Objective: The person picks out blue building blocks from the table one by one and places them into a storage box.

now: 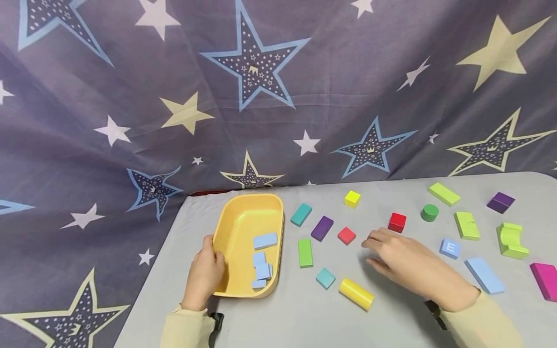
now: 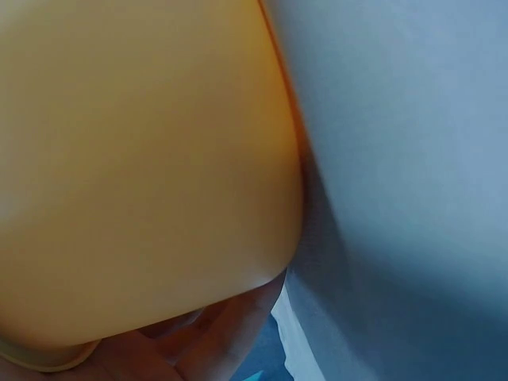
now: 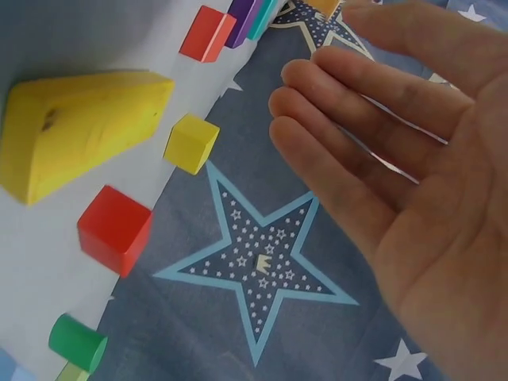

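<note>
My left hand [image 1: 203, 271] grips the left side of a yellow plastic tub [image 1: 248, 202]; in the left wrist view the tub's outer wall [image 2: 151, 159] fills much of the picture, with fingers at its edge. Several light blue blocks [image 1: 265, 240] lie inside, toward the tub's right side. My right hand [image 1: 402, 258] hovers over the table, fingers loosely extended, holding nothing. A yellow block [image 3: 87, 131] lies near it in the right wrist view; the hand hides it in the head view. Just beyond the fingers stands a red cube [image 1: 397, 222], with a flat red block [image 1: 346, 236] to the left.
Between tub and right hand lie teal [image 1: 301, 214], purple [image 1: 322, 228] and green blocks [image 1: 305, 253], plus a yellow cylinder [image 1: 356, 294]. To the right are a blue lettered block [image 1: 450, 248], a long blue block [image 1: 485, 275] and a magenta block [image 1: 546, 281]. A star-patterned curtain [image 1: 330, 87] hangs behind.
</note>
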Available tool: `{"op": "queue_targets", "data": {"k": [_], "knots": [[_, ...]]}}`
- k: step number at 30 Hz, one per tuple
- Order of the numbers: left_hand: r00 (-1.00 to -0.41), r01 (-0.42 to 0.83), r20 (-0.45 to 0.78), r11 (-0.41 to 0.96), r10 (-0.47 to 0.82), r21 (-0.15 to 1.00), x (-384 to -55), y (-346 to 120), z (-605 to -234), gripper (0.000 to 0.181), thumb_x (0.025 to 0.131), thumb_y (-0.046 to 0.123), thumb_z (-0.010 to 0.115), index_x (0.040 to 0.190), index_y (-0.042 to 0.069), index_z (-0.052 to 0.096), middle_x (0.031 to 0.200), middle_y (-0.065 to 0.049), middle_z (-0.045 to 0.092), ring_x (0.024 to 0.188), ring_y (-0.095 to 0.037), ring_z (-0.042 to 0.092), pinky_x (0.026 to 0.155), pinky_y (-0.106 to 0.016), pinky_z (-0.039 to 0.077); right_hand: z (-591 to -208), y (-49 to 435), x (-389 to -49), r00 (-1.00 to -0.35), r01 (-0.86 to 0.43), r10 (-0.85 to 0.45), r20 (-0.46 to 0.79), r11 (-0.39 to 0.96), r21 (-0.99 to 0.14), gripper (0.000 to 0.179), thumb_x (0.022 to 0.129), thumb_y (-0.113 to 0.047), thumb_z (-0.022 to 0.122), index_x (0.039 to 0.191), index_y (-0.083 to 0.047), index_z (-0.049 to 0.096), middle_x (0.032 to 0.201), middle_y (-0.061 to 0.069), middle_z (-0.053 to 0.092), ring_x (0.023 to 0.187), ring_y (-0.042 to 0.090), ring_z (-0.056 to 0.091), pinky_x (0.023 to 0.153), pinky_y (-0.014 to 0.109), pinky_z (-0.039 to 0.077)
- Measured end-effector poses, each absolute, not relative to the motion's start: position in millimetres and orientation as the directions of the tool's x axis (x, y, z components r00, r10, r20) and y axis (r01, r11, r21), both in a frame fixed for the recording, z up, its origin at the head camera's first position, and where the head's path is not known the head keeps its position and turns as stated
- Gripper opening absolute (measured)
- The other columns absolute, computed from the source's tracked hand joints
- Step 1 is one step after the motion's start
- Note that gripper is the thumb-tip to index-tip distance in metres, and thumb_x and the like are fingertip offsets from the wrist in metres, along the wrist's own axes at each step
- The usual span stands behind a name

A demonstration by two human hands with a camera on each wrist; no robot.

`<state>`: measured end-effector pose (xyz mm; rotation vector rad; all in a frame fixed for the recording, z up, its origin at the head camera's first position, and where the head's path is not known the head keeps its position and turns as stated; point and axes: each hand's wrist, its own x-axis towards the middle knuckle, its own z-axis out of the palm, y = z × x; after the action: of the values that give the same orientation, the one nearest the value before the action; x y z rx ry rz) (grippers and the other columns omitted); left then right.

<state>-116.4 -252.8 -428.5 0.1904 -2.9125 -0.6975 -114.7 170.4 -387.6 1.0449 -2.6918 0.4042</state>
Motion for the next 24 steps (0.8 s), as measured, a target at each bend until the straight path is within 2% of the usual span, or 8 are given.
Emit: {"op": "queue_targets", "data": {"k": [7,14,24], "knots": [[-0.983,-0.092,0.098,0.883,-0.153,0.461,-117,-251,-427,0.041,0.098,0.007,0.045,0.137,-0.005,0.042,0.102,-0.032,0.067,0.085,-0.045,0.067,0.071,-0.056,0.050,-390,184,-112,-0.740,-0.661,-0.595,0.313,0.730,-0.176,0.026,0.076,-0.011,0.084,0.099,-0.007,0.071,0.097,0.004,0.066,0.087,0.019,0.064,0.076,0.037,0.056],[-0.983,-0.090,0.102,0.884,-0.153,0.459,-118,-253,-428,0.043,0.099,0.008,0.043,0.139,-0.005,0.040,0.103,-0.031,0.067,0.085,-0.043,0.067,0.071,-0.055,0.050,-390,194,-110,-0.804,-0.588,-0.541,0.246,0.784,-0.198,0.032,0.078,-0.016,0.084,0.105,-0.004,0.072,0.104,0.008,0.069,0.093,0.025,0.067,0.080,0.043,0.055],[-0.984,-0.113,0.066,0.875,-0.163,0.471,-118,-254,-432,0.042,0.099,0.009,0.043,0.139,-0.003,0.040,0.108,-0.032,0.066,0.090,-0.044,0.066,0.073,-0.055,0.050,-393,215,-103,-0.839,-0.536,-0.491,0.235,0.821,-0.199,0.031,0.077,-0.016,0.085,0.103,-0.006,0.072,0.095,0.002,0.066,0.087,0.020,0.064,0.072,0.041,0.055]]}}
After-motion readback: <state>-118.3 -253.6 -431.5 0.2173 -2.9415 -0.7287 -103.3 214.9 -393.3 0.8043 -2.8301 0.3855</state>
